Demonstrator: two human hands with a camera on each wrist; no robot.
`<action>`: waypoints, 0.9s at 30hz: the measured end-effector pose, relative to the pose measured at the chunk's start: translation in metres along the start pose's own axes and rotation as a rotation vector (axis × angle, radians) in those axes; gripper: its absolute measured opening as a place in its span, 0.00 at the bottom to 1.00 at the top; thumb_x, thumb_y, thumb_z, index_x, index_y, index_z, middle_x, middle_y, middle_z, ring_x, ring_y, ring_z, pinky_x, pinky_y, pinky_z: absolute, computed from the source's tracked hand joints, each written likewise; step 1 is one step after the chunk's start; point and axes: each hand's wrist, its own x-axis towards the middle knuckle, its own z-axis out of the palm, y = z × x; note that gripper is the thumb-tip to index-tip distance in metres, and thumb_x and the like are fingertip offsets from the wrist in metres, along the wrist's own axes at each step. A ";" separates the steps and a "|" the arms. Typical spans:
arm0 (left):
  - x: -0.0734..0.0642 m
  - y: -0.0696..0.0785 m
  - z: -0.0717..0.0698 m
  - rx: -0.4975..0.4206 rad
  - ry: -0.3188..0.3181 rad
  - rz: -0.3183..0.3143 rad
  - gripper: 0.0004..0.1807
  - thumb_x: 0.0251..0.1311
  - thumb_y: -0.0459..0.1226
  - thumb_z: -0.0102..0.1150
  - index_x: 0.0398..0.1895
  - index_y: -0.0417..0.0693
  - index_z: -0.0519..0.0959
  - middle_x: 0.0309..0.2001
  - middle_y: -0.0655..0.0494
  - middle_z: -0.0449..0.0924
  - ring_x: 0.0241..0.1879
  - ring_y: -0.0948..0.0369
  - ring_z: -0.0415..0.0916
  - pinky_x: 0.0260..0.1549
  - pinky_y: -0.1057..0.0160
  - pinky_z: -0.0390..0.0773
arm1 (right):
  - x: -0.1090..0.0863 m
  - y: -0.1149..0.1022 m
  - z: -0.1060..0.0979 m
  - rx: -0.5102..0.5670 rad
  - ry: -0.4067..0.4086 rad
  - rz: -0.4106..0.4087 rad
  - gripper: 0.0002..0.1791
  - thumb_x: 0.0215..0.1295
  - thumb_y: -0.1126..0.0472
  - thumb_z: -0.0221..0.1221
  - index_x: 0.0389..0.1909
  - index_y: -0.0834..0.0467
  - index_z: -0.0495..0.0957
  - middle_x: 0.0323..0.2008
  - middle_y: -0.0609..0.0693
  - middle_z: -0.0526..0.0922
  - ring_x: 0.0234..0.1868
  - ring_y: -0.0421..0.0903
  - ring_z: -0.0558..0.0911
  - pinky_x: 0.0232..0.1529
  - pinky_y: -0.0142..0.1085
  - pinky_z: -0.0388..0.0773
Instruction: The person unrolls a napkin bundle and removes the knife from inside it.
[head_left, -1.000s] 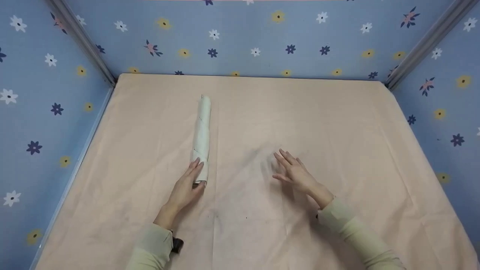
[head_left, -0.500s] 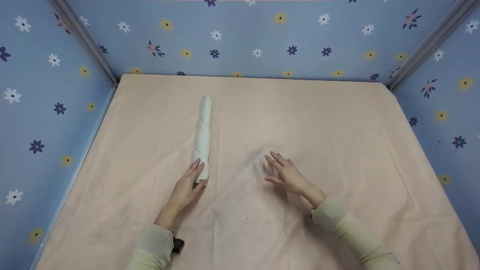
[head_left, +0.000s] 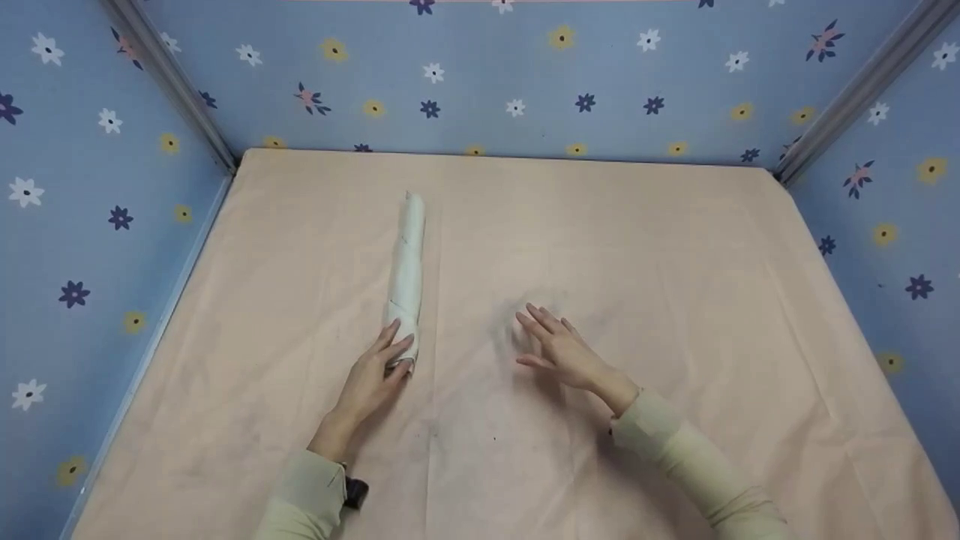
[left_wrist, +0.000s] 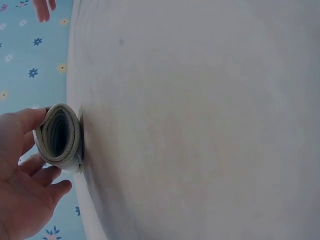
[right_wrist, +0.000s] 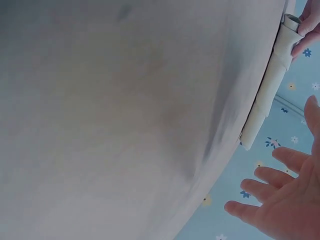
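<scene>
Your left hand grips the near end of the pale roll. Your right hand, grip released, hovers farther right, fingers spread.

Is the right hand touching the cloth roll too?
No, bare tablecloth shows between the right hand and the cloth roll.

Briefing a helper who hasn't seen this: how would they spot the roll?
Below the floral wall lies a peach cloth. Left of its centre, the left hand grips the near end of the pale mint roll. Unlike the sleeves, it's a straight tube with a coiled, open end.
</scene>
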 end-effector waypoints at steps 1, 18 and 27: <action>0.000 0.000 0.000 -0.003 0.000 0.000 0.21 0.61 0.40 0.52 0.57 0.48 0.69 0.67 0.54 0.50 0.65 0.53 0.49 0.56 0.57 0.61 | 0.000 0.000 0.000 -0.001 -0.001 0.000 0.39 0.60 0.39 0.48 0.67 0.56 0.51 0.67 0.57 0.50 0.66 0.56 0.51 0.59 0.58 0.49; -0.001 -0.002 -0.001 -0.111 0.062 0.067 0.15 0.61 0.36 0.52 0.50 0.42 0.76 0.65 0.47 0.54 0.62 0.48 0.53 0.57 0.53 0.60 | 0.010 -0.014 0.003 0.038 -0.028 -0.019 0.40 0.61 0.39 0.47 0.67 0.56 0.50 0.67 0.57 0.47 0.66 0.55 0.48 0.60 0.57 0.47; -0.003 0.000 -0.005 -0.164 0.071 0.048 0.15 0.61 0.35 0.51 0.50 0.42 0.76 0.64 0.47 0.57 0.63 0.50 0.54 0.59 0.53 0.56 | 0.018 -0.022 0.009 0.047 -0.025 -0.035 0.39 0.61 0.39 0.47 0.68 0.55 0.49 0.67 0.56 0.47 0.66 0.56 0.49 0.60 0.58 0.47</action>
